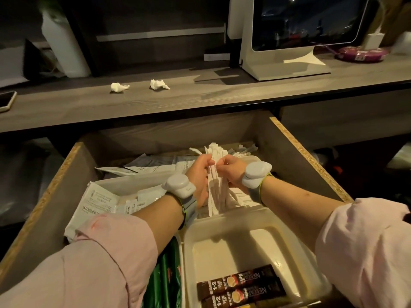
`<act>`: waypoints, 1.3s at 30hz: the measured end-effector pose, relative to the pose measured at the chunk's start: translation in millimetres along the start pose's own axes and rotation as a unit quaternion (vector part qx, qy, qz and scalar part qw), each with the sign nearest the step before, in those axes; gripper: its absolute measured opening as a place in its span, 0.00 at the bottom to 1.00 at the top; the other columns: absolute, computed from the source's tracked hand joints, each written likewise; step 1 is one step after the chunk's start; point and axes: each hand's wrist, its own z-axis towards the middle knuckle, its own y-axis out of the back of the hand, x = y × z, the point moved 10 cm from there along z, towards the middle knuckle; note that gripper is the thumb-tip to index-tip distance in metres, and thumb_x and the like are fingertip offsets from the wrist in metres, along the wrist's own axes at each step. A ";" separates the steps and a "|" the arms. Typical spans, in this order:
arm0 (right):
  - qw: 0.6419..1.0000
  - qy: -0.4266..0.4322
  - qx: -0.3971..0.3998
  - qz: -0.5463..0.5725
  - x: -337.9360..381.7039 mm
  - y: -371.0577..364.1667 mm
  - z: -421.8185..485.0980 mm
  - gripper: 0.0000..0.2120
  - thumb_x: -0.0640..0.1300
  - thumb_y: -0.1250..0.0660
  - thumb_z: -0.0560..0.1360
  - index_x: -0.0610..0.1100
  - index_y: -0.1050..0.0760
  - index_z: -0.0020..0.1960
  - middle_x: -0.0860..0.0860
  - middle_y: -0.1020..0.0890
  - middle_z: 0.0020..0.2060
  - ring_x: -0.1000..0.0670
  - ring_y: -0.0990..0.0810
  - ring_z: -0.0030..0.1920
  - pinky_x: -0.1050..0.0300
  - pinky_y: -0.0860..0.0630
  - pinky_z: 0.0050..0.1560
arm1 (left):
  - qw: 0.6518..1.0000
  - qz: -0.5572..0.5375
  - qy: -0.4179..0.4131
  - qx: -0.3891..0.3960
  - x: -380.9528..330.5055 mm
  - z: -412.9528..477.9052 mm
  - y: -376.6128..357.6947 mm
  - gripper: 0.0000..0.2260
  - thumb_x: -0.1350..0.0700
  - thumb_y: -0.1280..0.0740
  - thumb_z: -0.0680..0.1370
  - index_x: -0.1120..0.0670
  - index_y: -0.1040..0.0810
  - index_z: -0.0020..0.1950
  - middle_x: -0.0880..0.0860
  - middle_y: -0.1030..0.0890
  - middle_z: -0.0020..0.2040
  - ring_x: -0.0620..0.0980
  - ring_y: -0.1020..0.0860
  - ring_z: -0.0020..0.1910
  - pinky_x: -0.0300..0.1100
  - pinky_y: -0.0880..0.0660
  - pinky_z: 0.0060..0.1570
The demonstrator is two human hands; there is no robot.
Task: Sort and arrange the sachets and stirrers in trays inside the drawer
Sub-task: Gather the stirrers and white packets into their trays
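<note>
Several long, thin stirrers in white paper sleeves (216, 187) are gathered into one bundle, held over the right half of the open chipboard-edged wooden drawer (307, 156). More loose stirrers (242, 151) fan out just behind it. The left hand (200, 174) and the right hand (231, 172) meet on the bundle, and the fingers of both curl round it from opposite sides, probably to square the stirrers up so they lie in one direction. Nearer the person sits a shallow white plastic tray (233, 241), mostly bare, with brown coffee sachets (240, 283) lined up at its near end, which suggests each kind gets its own place. Glossy green sachets (166, 274) lie beside it on the left, and flat white paper packets (100, 201) are heaped in the left part of the drawer, apparently unsorted. Above, the grey wood-grain worktop (178, 101) carries two crumpled white tissues (119, 87).
</note>
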 end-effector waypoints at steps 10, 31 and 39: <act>0.979 0.131 -0.048 0.147 9.7 -2.2 -12.2 0.33 0.36 0.25 0.67 0.42 0.37 0.67 0.51 0.25 0.51 0.51 0.23 0.52 0.70 0.26 0.40 | 0.985 -0.147 -0.023 0.083 -1.8 9.4 -4.0 0.31 0.30 0.46 0.73 0.56 0.28 0.55 0.58 0.22 0.58 0.60 0.24 0.62 0.58 0.30 0.64; 0.940 0.166 0.015 0.298 40.3 -5.2 0.4 0.28 0.35 0.36 0.77 0.46 0.40 0.73 0.48 0.24 0.42 0.51 0.21 0.39 0.56 0.20 0.44 | 0.961 0.200 -0.147 -0.119 -50.8 19.2 45.8 0.12 0.49 0.45 0.79 0.52 0.24 0.50 0.64 0.22 0.43 0.53 0.29 0.35 0.44 0.29 0.36; 0.965 0.239 0.017 -0.102 68.6 -29.0 -21.0 0.37 0.42 0.35 0.77 0.46 0.53 0.78 0.48 0.27 0.64 0.53 0.22 0.57 0.69 0.30 0.53 | 0.996 -0.076 -0.017 0.035 -11.5 18.8 12.8 0.23 0.33 0.34 0.69 0.44 0.21 0.58 0.50 0.20 0.59 0.50 0.24 0.60 0.46 0.29 0.63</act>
